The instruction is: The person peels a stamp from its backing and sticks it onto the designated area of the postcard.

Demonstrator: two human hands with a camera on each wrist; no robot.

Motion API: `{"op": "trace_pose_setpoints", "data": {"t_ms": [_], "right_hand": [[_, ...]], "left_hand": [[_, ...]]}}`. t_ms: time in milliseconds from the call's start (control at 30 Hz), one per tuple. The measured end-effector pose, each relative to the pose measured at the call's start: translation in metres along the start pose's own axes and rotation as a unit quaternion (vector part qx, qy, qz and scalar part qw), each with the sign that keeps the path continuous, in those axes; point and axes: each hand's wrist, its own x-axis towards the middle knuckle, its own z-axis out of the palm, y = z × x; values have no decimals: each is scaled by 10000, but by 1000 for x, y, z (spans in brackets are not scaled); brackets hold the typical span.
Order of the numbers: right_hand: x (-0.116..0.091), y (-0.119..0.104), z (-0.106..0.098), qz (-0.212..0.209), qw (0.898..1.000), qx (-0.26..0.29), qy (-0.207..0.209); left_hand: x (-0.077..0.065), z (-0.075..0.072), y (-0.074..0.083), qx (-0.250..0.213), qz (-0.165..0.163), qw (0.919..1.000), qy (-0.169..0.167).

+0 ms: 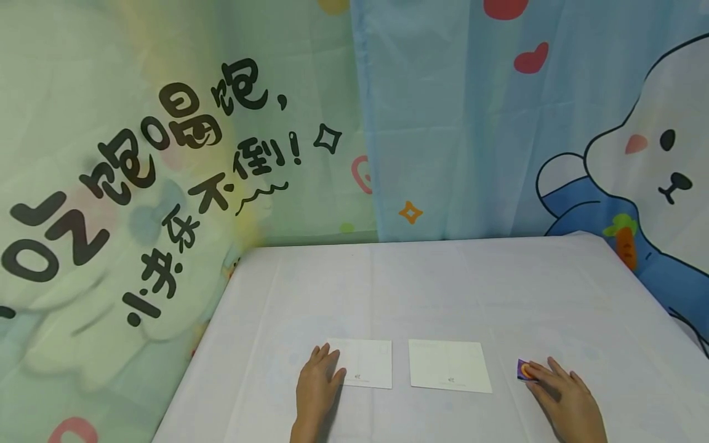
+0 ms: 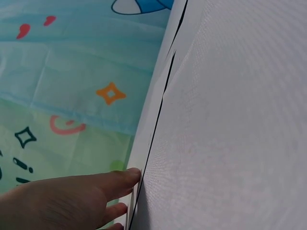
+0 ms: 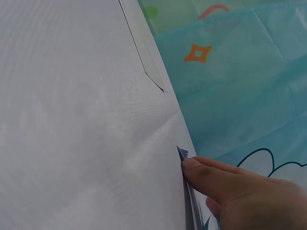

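Note:
Two blank-looking white cards lie side by side on the table, each with a tiny dark mark near its lower edge: the left card (image 1: 368,363) and the right card (image 1: 450,366). My left hand (image 1: 318,386) rests at the left end of the left card, fingers extended over its corner and thumb (image 2: 129,176) at its near side. Off to the right, my right hand (image 1: 570,397) pinches a small purple card (image 1: 522,369) with an orange round figure, fingers on top and thumb at its near edge. Most of this small card is hidden by the fingers; its purple corner (image 3: 183,152) shows past the thumb.
A white cloth covers the table (image 1: 443,283). Behind it hang a green curtain (image 1: 310,203) with large black characters and a blue curtain (image 1: 443,135) with a cartoon animal (image 1: 659,160). Thin dark cords (image 1: 689,326) hang by the table's right edge.

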Motion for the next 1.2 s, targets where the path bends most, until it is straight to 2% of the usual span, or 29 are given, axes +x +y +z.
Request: {"op": "trace_pose_setpoints", "data": {"t_ms": [200,700,933,1200], "right_hand": [[0,-3,-2,228,9995,-151,-173],[-1,-6,1,100,9998,-22,-144],[-1,-10,0,-131,9998,174,-11],[1,-18,-2,-165,9994,300,92]], "left_hand": [[0,0,1,32,-44,10000,24],[0,-2,4,-134,-172,9997,-150],[0,-6,10,-270,40,9995,-160],[-2,-13,22,-803,370,9958,-254]]}}
